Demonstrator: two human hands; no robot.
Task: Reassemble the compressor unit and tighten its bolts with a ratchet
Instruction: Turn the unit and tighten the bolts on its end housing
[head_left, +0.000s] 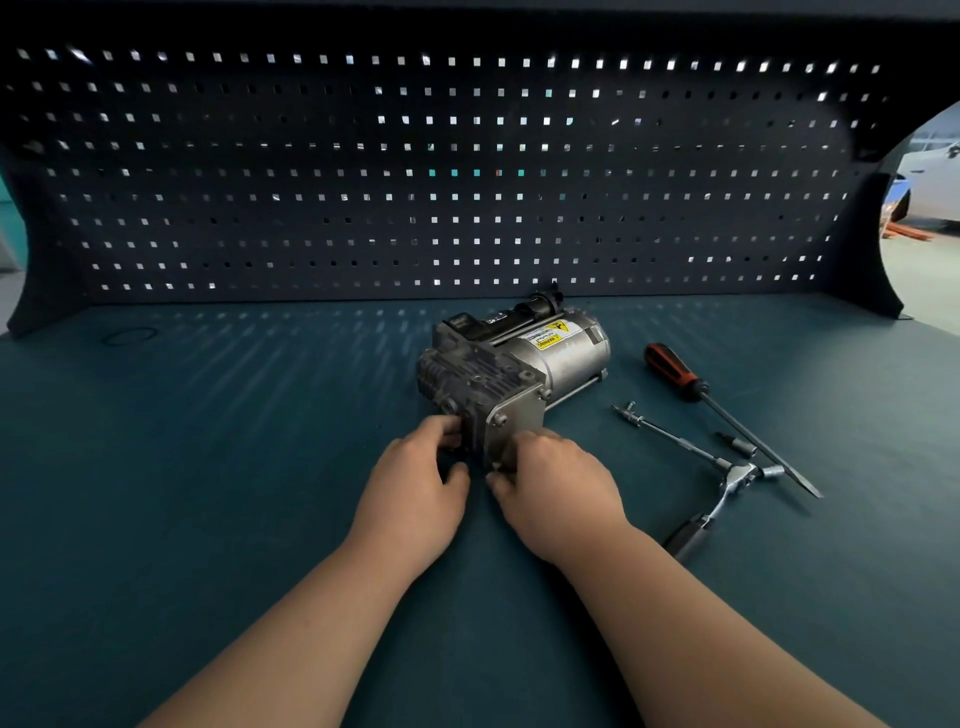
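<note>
The compressor unit lies on the dark mat, a grey finned head and end plate toward me and a silver motor can with a yellow warning label behind. My left hand grips the left side of the near end, fingers curled round the housing. My right hand grips the lower right corner of the end plate, fingertips at a bolt there; the bolt is mostly hidden. The ratchet with a black grip lies to the right, untouched.
A screwdriver with a red and black handle lies right of the compressor. An extension bar and loose sockets sit beside the ratchet. A dark pegboard closes off the back. A thin ring lies at the far left.
</note>
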